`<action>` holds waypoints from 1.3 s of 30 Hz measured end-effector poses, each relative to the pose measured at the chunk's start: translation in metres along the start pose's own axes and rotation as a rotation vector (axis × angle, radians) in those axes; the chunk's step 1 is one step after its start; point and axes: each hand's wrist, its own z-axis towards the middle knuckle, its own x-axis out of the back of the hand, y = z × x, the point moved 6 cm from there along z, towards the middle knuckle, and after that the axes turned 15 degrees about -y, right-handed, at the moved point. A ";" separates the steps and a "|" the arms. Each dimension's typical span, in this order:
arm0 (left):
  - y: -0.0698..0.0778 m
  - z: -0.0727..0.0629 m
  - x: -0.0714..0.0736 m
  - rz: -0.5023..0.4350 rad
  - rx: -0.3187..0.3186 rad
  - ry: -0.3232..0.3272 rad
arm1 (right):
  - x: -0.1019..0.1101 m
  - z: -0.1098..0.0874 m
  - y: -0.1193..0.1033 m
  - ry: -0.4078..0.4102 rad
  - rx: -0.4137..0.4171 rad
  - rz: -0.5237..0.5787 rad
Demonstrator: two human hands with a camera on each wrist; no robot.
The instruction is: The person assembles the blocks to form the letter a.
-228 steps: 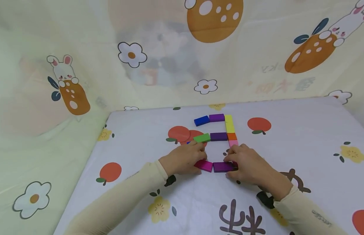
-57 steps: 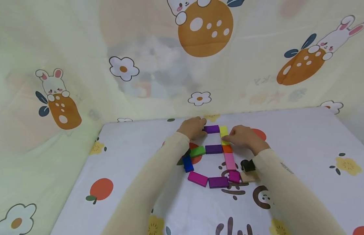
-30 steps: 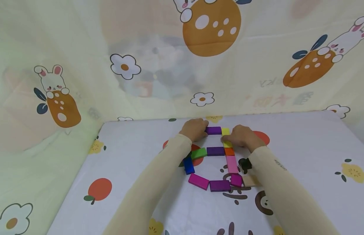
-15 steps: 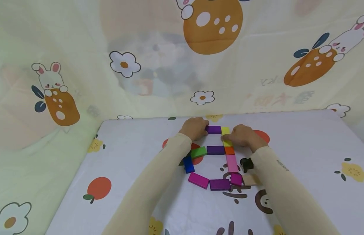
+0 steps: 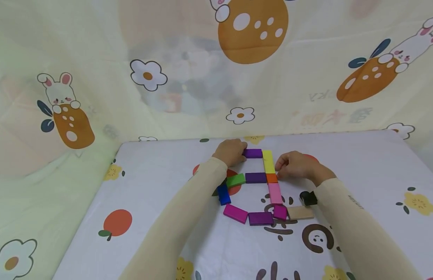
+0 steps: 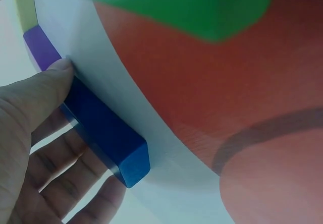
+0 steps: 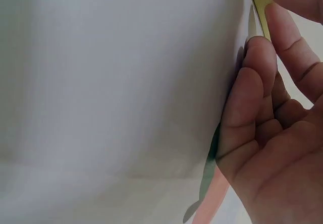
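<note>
Flat coloured domino-like blocks lie end to end in the head view. My left hand [image 5: 231,152] pinches the blue block [image 6: 103,120] at the far row's left end, thumb on one long side and fingers on the other. That block meets a purple block [image 5: 253,153], which runs to a yellow block [image 5: 268,161]. My right hand [image 5: 295,165] is beside the yellow block, fingers loosely bent and holding nothing, fingertips close to its right side. Below the yellow block come an orange block [image 5: 271,178] and a pink block [image 5: 275,193].
A middle row has a green block [image 5: 235,180] and a dark purple block [image 5: 255,177]. Another blue block [image 5: 224,194] leads down to a magenta block [image 5: 235,214] and a purple block [image 5: 261,218] in the near row. A tan block [image 5: 300,212] ends that row.
Earlier both hands were at the near row; they moved to the far row. In the last half second my right hand left the yellow block's top and shifted right. My left hand stays put.
</note>
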 end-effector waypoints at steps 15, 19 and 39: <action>0.001 -0.029 0.002 -0.044 -0.088 0.037 | -0.004 0.001 -0.004 0.012 0.009 -0.029; 0.016 -0.041 -0.006 -0.087 -0.199 -0.082 | 0.000 0.001 -0.003 0.015 0.011 -0.050; 0.029 -0.032 -0.038 -0.011 -0.165 -0.153 | -0.007 0.015 0.017 0.059 0.034 0.001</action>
